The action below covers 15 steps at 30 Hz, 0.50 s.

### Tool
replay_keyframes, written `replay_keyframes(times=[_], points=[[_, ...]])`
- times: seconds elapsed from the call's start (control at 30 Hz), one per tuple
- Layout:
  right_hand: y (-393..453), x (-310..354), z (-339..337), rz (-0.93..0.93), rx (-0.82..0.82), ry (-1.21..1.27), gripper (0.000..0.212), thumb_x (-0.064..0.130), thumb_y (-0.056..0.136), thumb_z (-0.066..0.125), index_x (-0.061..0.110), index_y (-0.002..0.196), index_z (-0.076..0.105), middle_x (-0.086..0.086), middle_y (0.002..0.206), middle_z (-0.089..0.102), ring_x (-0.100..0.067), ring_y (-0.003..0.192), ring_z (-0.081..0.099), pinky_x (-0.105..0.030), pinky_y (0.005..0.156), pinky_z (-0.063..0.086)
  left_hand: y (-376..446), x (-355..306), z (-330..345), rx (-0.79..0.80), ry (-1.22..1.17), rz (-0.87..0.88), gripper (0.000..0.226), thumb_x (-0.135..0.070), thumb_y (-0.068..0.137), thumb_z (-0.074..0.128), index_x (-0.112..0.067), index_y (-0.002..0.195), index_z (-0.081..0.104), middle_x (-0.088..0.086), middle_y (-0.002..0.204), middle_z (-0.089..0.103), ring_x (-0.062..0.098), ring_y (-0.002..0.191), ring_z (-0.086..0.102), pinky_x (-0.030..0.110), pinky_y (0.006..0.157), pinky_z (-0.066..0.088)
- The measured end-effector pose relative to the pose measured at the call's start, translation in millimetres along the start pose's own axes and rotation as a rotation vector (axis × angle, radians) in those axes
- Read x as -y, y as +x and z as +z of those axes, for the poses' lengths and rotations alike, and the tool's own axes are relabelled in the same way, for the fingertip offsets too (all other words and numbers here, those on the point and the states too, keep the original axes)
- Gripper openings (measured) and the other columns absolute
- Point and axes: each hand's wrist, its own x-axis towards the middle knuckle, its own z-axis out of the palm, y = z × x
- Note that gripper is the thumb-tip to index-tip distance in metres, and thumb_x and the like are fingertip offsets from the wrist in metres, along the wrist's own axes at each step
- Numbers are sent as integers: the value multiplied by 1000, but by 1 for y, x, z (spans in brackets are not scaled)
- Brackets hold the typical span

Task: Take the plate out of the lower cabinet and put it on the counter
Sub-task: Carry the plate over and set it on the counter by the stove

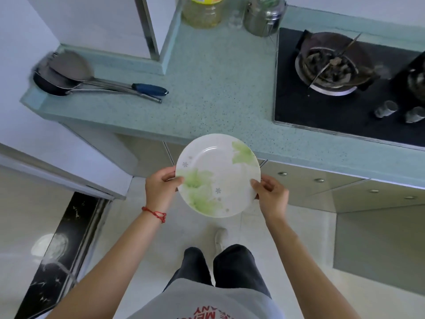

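A white plate (218,173) with pale green leaf prints is held level in the air in front of the counter (213,104), its far rim just over the counter's front edge. My left hand (161,187) grips the plate's left rim, thumb on top. On the right rim my right hand (270,199) holds it the same way. Below the counter at the right, a lower cabinet door (377,240) stands swung open.
Ladles and a small pan (62,74) lie on the counter's left end, handles pointing right. An oil bottle (203,10) and a steel canister (264,16) stand at the back. A black gas hob (345,88) fills the right side.
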Motion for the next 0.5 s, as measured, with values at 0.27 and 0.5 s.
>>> replay_keyframes(times=[0.27, 0.5], points=[[69, 21, 4, 2, 14, -27, 13, 9, 77, 67, 19, 86, 69, 7, 70, 70, -8, 62, 64, -28, 56, 57, 54, -20, 37, -31, 9, 4, 34, 8, 68, 62, -11, 96, 69, -1, 76, 71, 11, 68, 66, 30, 68, 57], [132, 42, 5, 4, 66, -45, 14, 8, 80, 65, 18, 89, 69, 5, 69, 69, -6, 59, 63, -22, 50, 54, 97, -41, 71, -37, 38, 3, 32, 7, 69, 62, -18, 86, 71, -15, 66, 71, 8, 64, 67, 22, 58, 57]])
